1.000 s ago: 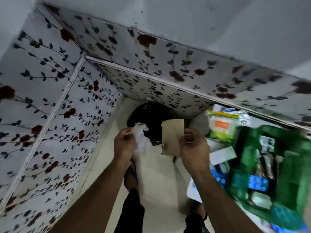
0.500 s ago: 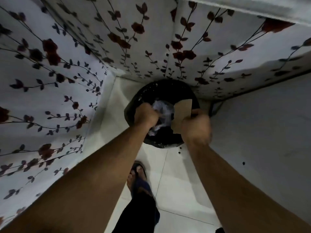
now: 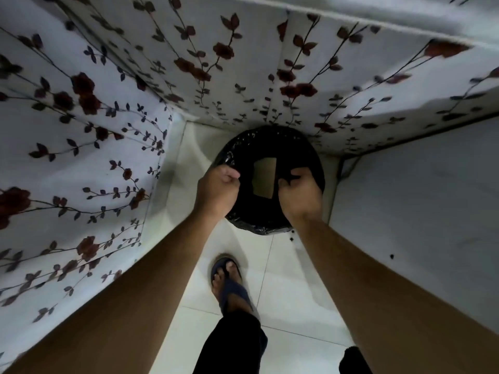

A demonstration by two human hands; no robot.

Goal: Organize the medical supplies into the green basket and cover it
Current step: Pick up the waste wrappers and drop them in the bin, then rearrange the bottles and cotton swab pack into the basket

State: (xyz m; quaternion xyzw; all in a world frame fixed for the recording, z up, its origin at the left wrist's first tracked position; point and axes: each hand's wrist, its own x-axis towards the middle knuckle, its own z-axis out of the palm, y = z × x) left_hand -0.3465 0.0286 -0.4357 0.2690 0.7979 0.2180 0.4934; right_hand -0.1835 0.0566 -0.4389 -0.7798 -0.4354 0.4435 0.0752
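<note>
A black-bag-lined bin (image 3: 272,222) stands on the floor against the flowered wall. A brown cardboard piece (image 3: 264,178) lies dim inside its mouth. My left hand (image 3: 216,191) hovers over the bin's left rim with fingers curled shut and nothing visible in it. Over the right rim, my right hand (image 3: 301,197) has loosely parted fingers just beside the cardboard and does not seem to grip it. The green basket and the medical supplies are out of view.
Walls with a dark red flower pattern (image 3: 81,163) close in on the left and behind the bin. A plain white panel (image 3: 418,211) stands to the right. My sandalled foot (image 3: 229,284) rests on the white tiled floor (image 3: 291,298).
The view turned from the basket to the bin. Both hands reached over it. The clear plastic wrapper is gone from my left hand, and the cardboard left my right hand and dropped inside.
</note>
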